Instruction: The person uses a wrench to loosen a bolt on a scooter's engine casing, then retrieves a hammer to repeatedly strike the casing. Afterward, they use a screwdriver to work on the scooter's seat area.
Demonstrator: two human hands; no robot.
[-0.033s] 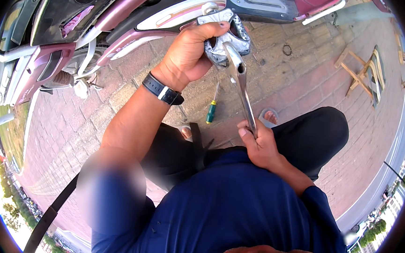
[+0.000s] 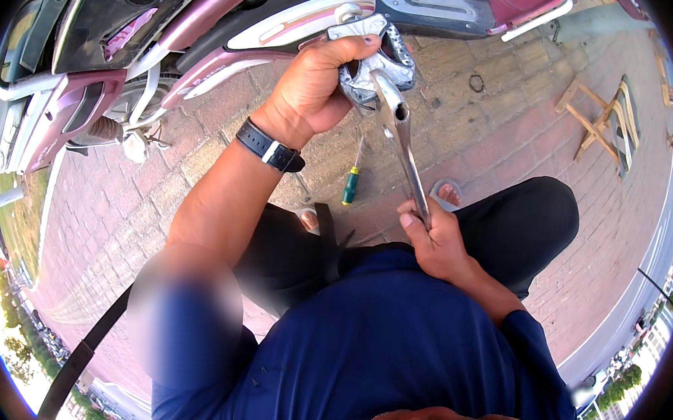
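My left hand (image 2: 314,83) is closed around a silver, tooth-edged pedal (image 2: 400,57), thumb across its top. An L-shaped socket wrench (image 2: 412,157) of bright metal meets the pedal's near side with its short end, and a dark hole shows at its elbow. Lower down, my right hand (image 2: 436,240) grips the wrench's long handle near its end. Whether the socket is seated on a nut is hidden from this side. On the paving below lies a screwdriver (image 2: 351,186) with a green and yellow handle, its tip pointing away from me.
A pink and white electric scooter (image 2: 286,31) spans the far left and top, close beyond my left hand. At the far right stands a small wooden folding stool (image 2: 604,123). A dark ring (image 2: 477,82) lies on the brick paving (image 2: 507,120). My bent knees flank the work.
The wrench handle and my right hand have shifted very slightly to the right. My left hand still holds the pedal in the same place.
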